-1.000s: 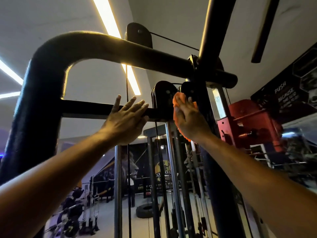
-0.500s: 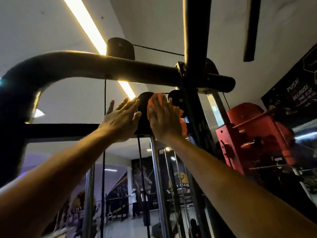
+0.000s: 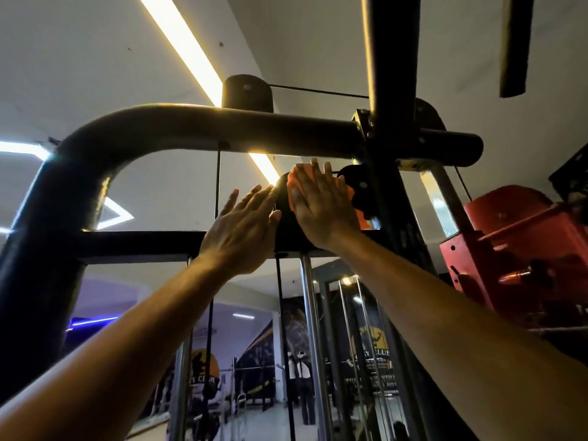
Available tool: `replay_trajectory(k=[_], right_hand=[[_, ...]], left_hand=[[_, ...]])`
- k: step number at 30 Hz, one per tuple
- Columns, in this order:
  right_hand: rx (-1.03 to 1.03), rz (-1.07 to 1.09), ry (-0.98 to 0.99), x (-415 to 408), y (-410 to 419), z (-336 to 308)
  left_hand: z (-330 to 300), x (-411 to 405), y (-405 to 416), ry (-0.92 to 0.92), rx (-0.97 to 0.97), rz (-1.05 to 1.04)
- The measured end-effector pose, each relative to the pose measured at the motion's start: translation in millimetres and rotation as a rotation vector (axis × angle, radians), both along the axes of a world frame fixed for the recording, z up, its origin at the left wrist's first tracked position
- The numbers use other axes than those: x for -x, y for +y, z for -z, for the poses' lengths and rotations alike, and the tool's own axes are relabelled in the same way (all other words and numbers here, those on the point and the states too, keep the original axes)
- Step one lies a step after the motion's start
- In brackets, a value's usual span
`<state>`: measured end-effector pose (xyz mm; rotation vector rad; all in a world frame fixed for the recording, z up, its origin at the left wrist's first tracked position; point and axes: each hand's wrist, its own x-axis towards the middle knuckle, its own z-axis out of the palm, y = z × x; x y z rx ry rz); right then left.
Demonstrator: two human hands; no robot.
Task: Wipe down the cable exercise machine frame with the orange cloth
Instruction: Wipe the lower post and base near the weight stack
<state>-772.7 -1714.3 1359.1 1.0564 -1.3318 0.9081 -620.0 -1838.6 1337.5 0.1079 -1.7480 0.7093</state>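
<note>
The black cable machine frame [image 3: 197, 128] arches overhead, with a lower crossbar [image 3: 133, 245] beneath it. My right hand [image 3: 321, 208] presses the orange cloth [image 3: 358, 214] flat against a black pulley housing [image 3: 284, 218] just above the crossbar; most of the cloth is hidden under the palm. My left hand [image 3: 245, 230] rests flat beside it, fingers spread, touching the housing's left edge and holding nothing.
A second pulley housing [image 3: 247, 92] sits on the top tube, with a cable running right. A black upright post [image 3: 389, 58] crosses the frame. Chrome guide rods [image 3: 310, 329] hang below. A red machine [image 3: 515, 246] stands at the right. People stand in the background.
My right hand with the cloth has slid left and upward from beside the upright post onto the pulley housing. My left hand stayed close beside it, and the view has tilted upward.
</note>
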Motion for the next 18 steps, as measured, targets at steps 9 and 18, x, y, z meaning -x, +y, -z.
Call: replay_trajectory(k=[9,18], right_hand=[[-0.071,0.057,0.121,22,5,35],[-0.065,-0.004,0.096,11,9,54]], left_hand=[[7,0,7,-0.002,0.017,0.028],[9,-1,10,-0.035,-0.018,0.035]])
